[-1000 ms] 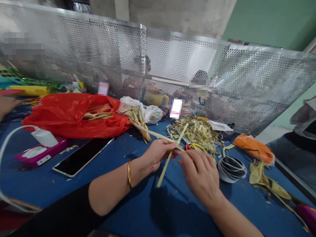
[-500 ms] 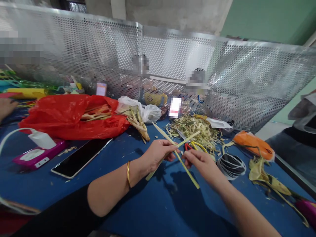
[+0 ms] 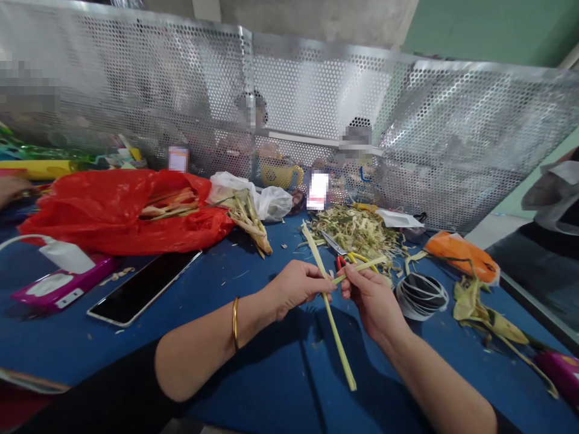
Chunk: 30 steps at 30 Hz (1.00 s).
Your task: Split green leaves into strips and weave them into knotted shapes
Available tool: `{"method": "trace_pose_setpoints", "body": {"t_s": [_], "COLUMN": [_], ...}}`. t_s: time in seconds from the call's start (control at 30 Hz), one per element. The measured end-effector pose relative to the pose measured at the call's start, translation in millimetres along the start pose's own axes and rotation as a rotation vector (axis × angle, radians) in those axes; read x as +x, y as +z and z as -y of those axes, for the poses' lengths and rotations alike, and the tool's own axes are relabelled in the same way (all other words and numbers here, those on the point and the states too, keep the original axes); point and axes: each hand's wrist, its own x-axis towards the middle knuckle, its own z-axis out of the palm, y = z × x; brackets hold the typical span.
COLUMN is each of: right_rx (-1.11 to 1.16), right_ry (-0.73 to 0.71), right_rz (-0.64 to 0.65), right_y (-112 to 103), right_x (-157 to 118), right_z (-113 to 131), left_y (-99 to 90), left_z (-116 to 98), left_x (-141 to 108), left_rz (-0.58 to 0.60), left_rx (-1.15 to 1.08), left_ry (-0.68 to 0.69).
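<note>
Two pale yellow-green strips of dried leaf or husk cross in front of me. The long leaf strip (image 3: 337, 337) slants from the upper left down over the table, and my left hand (image 3: 296, 288) pinches it at the crossing between thumb and fingers. The other leaf strip (image 3: 377, 264) points to the right, and my right hand (image 3: 368, 295) grips it close to the crossing with thumb and forefinger. Just beyond my hands lie scissors (image 3: 333, 242) with red and yellow handles, partly hidden by the right hand and the strip.
Behind the scissors sits a heap of shredded strips (image 3: 357, 232). A wire coil (image 3: 421, 295) and orange bag (image 3: 464, 258) lie right. Left are a phone (image 3: 145, 289), purple power strip (image 3: 63, 283) and red plastic bag (image 3: 104, 211). A perforated metal screen (image 3: 307, 90) borders the blue table.
My right hand has taken hold of the right-pointing strip. The long strip has turned steeper, its lower end nearer to me. The view has shifted slightly.
</note>
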Motion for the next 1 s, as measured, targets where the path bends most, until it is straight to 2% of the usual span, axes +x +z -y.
{"method": "trace_pose_setpoints", "body": {"t_s": [0.17,0.3,0.47,0.77,1.0], "right_rx": [-0.043,-0.056,-0.041,0.017,0.018], "right_ry": [-0.032,-0.023,-0.006,-0.073,-0.143], "right_rz": [0.003,-0.007,0.007,-0.114,-0.144], "right_y": [-0.1,-0.5,0.2,0.5,-0.6], "right_x": [1.4,2.5,1.5,2.1,4.3], "right_z": [0.7,0.8,-1.9,0.1,1.3], "left_y": [-3.1,0.7,4.6,0.6,-1.3], "left_z": [0.4,2.7,5.9,4.5,0.8], "left_x": [-0.5,-1.6,0.1,-0.6,-1.4], "left_rz": [0.079,0.068,0.000,0.091,0.126], "left_rx": [-0.026,-0.061,0.009,0.042,0.023], "left_ry": [0.025,0.040,0.046,0.000,0.002]}}
